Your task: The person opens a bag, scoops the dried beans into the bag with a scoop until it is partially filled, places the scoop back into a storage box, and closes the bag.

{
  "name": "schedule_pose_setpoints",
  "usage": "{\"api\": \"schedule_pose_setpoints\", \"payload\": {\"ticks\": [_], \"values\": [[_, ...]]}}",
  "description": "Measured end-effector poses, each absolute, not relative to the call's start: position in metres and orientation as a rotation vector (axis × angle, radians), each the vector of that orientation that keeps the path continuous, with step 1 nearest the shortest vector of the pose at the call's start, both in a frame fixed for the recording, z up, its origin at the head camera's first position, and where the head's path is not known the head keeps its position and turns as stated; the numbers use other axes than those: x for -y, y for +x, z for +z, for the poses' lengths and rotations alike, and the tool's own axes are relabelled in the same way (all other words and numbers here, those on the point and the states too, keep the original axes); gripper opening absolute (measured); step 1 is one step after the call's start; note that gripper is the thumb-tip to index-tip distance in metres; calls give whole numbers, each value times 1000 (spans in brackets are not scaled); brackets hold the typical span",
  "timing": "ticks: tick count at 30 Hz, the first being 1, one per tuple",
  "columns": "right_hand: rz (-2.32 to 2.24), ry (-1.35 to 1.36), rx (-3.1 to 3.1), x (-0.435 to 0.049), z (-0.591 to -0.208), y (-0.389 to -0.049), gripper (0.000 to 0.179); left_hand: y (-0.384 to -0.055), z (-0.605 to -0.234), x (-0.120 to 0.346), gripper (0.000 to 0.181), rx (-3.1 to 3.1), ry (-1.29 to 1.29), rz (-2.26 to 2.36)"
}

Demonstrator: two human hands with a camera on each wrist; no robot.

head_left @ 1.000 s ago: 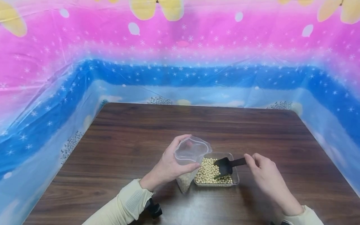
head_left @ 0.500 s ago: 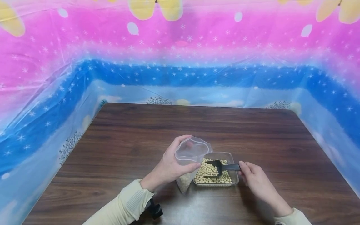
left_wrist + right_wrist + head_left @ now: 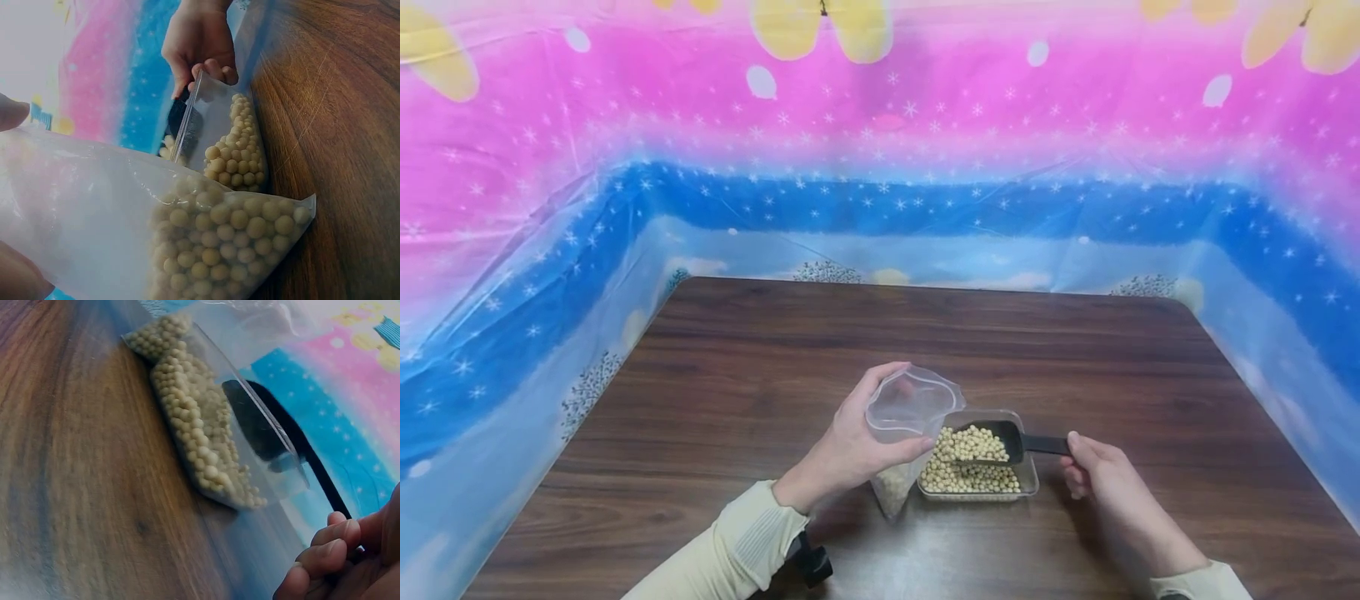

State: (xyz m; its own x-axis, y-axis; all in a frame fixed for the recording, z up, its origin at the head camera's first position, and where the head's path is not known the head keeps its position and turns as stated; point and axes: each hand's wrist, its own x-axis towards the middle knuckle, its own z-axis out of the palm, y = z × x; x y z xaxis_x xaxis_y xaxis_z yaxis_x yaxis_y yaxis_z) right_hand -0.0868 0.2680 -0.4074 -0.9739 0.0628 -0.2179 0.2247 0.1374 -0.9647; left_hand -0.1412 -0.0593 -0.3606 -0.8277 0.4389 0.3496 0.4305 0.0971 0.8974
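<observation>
My left hand point(image 3: 846, 437) grips a clear zip bag point(image 3: 913, 400), thumb on the near side and fingers behind, its mouth spread wide. Pale, round soybeans point(image 3: 225, 244) fill the bag's lower corner in the left wrist view. Right beside the bag stands a clear rectangular container point(image 3: 981, 497) with more soybeans point(image 3: 943, 479) in it. With my right hand point(image 3: 1116, 496) I hold a black scoop point(image 3: 1015, 440) by the end of its handle. The scoop carries a heap of soybeans and lies level over the container, overlapping its rim in the head view.
The dark wood-grain table point(image 3: 737, 350) reaches back to a pink and blue patterned cloth point(image 3: 880, 200) hung around it. A black strap mount point(image 3: 812, 560) sits at my left wrist, under the cream sleeve point(image 3: 737, 533).
The scoop has gone from tilted down into the soybeans to level and loaded. My right hand first shifted left, then back right. The left hand and bag stay in place.
</observation>
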Motion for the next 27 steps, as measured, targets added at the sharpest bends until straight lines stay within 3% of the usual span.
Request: {"api": "schedule_pose_setpoints", "payload": {"ticks": [15,27], "values": [[-2298,95,-2058,-291,-357,-82,36,-142,-359,59,80,-2295,944,1902],[-2301,-167,-2260,-265,-310,-88,34,-142,-357,58,82,-2287,901,1862]]}}
